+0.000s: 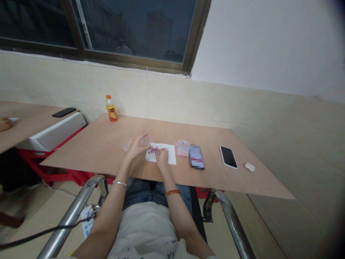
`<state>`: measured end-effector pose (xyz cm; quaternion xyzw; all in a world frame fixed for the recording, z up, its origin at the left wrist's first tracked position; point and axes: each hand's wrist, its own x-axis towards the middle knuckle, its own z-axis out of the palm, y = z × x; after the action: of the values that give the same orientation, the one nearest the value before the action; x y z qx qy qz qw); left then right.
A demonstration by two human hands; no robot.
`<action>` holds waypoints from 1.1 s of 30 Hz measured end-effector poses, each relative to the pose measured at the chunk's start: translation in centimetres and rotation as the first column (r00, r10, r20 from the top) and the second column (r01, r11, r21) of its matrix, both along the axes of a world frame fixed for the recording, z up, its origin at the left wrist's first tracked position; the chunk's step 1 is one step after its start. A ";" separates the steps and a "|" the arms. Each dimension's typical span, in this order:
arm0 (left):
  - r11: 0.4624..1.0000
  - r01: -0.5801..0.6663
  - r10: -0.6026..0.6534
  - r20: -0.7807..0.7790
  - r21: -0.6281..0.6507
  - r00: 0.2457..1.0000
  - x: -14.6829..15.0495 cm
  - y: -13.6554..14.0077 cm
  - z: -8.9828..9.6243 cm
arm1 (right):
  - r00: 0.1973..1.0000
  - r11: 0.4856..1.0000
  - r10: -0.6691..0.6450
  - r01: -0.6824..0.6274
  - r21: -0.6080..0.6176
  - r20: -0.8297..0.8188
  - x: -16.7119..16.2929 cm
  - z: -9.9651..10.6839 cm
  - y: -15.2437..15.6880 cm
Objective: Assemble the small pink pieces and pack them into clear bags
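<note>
A white sheet of paper (171, 154) lies on the table in front of me, with several small pink and dark red bead-like pieces (153, 149) on it. My left hand (136, 147) is at the sheet's left edge, thumb and fingers curved around a clear plastic bag (147, 139). Over the middle of the paper, my right hand (162, 158) has its fingers pinched together beside the small pieces. Whatever sits between those fingertips is too small to make out. More clear plastic (126, 147) shows left of my left hand.
Right of the paper lie a stack of clear pink-edged bags (182, 148), a phone with a blurred screen (196, 157), a white-framed phone (228, 157) and a white case (249, 166). An orange drink bottle (111, 109) stands at the back left. Metal armrests (71, 216) flank me.
</note>
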<state>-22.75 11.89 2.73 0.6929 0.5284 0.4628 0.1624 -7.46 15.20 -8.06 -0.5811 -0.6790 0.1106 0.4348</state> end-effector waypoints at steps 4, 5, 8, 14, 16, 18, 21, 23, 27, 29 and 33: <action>1.000 0.004 -0.004 -0.021 -0.029 1.000 -0.2 0.2 -0.4 | 1.000 1.000 -0.014 0.014 0.009 -0.014 -0.2 -0.1 0.1; 0.999 0.000 -0.001 -0.028 -0.037 1.000 -0.2 0.2 -0.5 | 1.000 1.000 -0.014 0.014 0.013 -0.027 -0.2 0.0 0.1; 0.999 -0.011 0.008 -0.050 -0.054 0.999 -0.2 0.3 -0.7 | 0.997 1.000 -0.020 0.022 0.015 -0.076 -0.1 0.1 0.0; 0.997 -0.018 0.011 -0.097 -0.079 0.995 -0.3 0.1 -0.4 | 0.944 0.989 -0.122 0.143 0.046 -0.306 0.9 1.8 -0.8; 0.995 -0.010 -0.001 -0.103 -0.104 0.995 -0.2 0.1 -0.4 | 0.906 0.965 -0.189 0.243 0.098 -0.379 1.2 3.3 -1.3; 0.993 0.013 -0.022 -0.078 -0.118 0.997 -0.2 0.2 -0.7 | 0.871 0.935 -0.228 0.321 0.152 -0.435 1.3 5.1 -1.9; 0.991 0.050 -0.053 -0.024 -0.127 0.998 0.1 0.4 -1.1 | 0.858 0.920 -0.180 0.320 0.226 -0.480 0.8 7.5 -3.0; 0.987 0.077 -0.078 0.001 -0.138 0.997 0.3 0.5 -1.1 | 0.881 0.933 -0.110 0.251 0.257 -0.461 0.2 8.3 -3.5; 0.979 0.145 -0.143 0.030 -0.146 0.989 0.8 0.2 -0.6 | 0.914 0.956 0.039 0.083 0.280 -0.403 -0.7 8.3 -3.8; 0.976 0.164 -0.158 0.052 -0.142 0.986 1.0 0.1 -0.3 | 0.916 0.959 0.101 0.014 0.282 -0.388 -1.0 8.0 -3.7; 0.974 0.183 -0.167 0.121 -0.136 0.979 1.2 0.0 0.0 | 0.912 0.955 0.170 -0.059 0.291 -0.373 -1.0 7.7 -3.5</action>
<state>-21.59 11.87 2.76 0.6969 0.4883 0.4434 0.2816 -8.43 11.69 -0.34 -0.4400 -0.6196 0.1557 0.6311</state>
